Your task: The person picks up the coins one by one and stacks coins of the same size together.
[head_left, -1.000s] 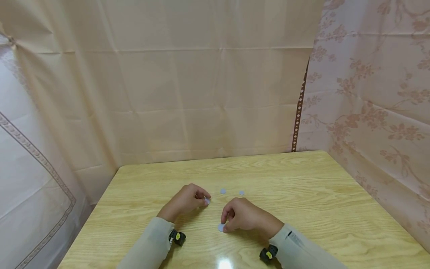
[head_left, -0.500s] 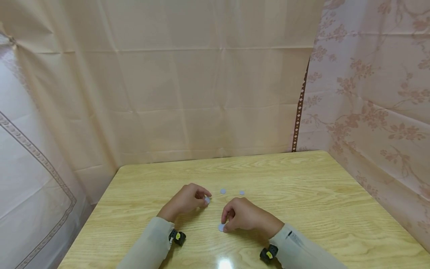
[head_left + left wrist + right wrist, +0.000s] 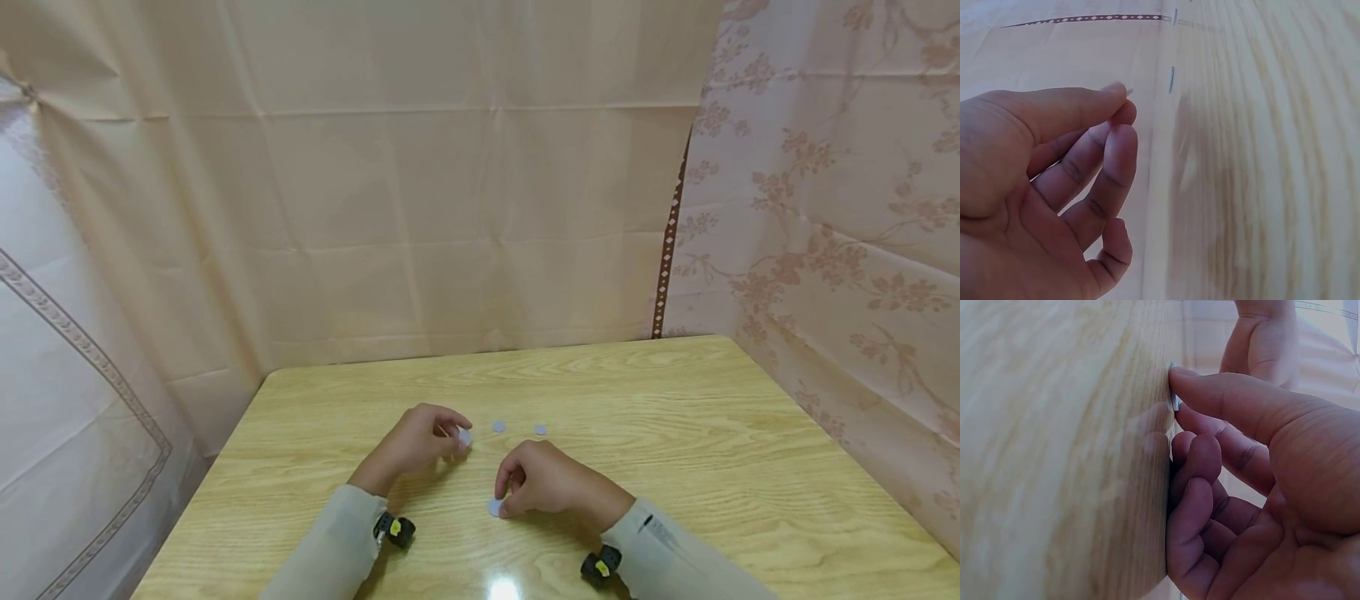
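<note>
My left hand point(image 3: 420, 437) pinches a small pale round disc point(image 3: 465, 437) between thumb and fingertips, raised off the table. In the left wrist view only a sliver of that disc's edge shows at the thumb tip, and the other fingers curl loosely below. Nearer the front, my right hand point(image 3: 543, 479) holds a second pale disc point(image 3: 494, 507) flat on the tabletop by its edge. From the right wrist, its thumb lies over this disc point(image 3: 1176, 400) and the index fingertip meets the lower edge; the remaining fingers are curled against the wood.
Two more pale discs lie farther back on the wooden table point(image 3: 675, 433), one disc point(image 3: 498, 427) ahead of the left hand and another disc point(image 3: 540, 430) beyond the right. A beige curtain point(image 3: 450, 208) hangs behind the table, with a flowered cloth point(image 3: 862, 233) at the right.
My left hand has risen slightly and shifted away from me, carrying its disc upward. The right hand, its disc and the two discs at the back stay where they were.
</note>
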